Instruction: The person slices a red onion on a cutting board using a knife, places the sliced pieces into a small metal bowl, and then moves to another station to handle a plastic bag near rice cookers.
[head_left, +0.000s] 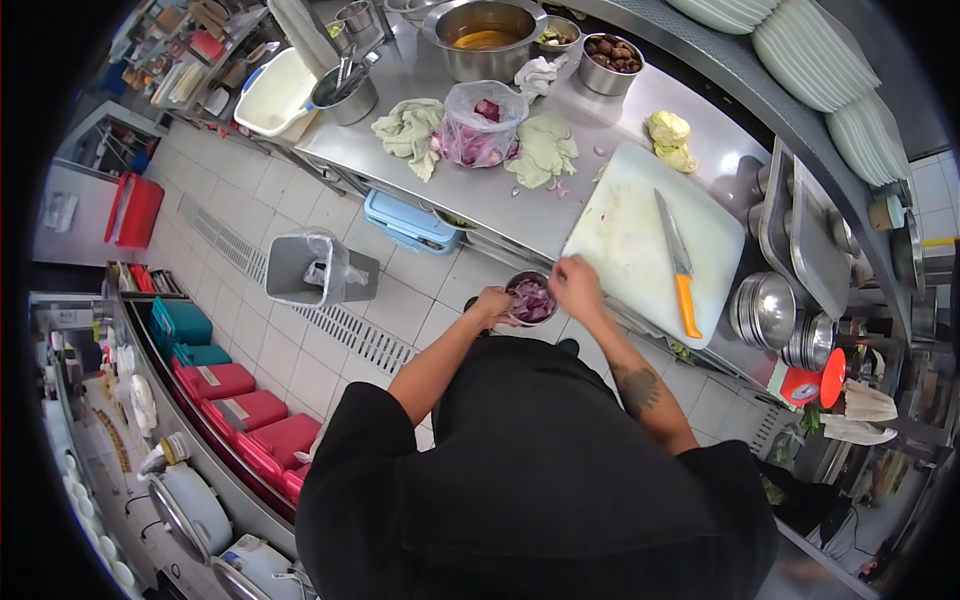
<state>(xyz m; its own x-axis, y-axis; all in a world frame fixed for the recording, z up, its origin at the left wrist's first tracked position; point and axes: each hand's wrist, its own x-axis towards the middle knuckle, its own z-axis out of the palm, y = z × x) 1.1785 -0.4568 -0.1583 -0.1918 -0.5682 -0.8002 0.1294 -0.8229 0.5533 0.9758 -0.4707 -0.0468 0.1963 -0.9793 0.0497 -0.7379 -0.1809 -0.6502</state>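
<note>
My left hand (495, 306) grips the side of a small metal bowl (533, 323), held in front of my body just off the counter's edge. Cut red onion (531, 298) fills much of it. At the bowl's right rim is my right hand (576, 283), fingers bent, close to the near left corner of a white cutting board (622, 225). Whether those fingers pinch anything is hidden. A chef's knife with a yellow handle (685, 304) lies on the board, blade pointing away from me. Beyond the bowl, a clear plastic bag (484, 127) with red onions stands on the steel counter (345, 146).
Pale cloths (409, 131) flank the bag. Behind stand a large steel pot (484, 64) and a tin of brown round pieces (611, 64). Stacked metal bowls (763, 309) sit right of the board. A lined grey bin (322, 270) is on the floor at left.
</note>
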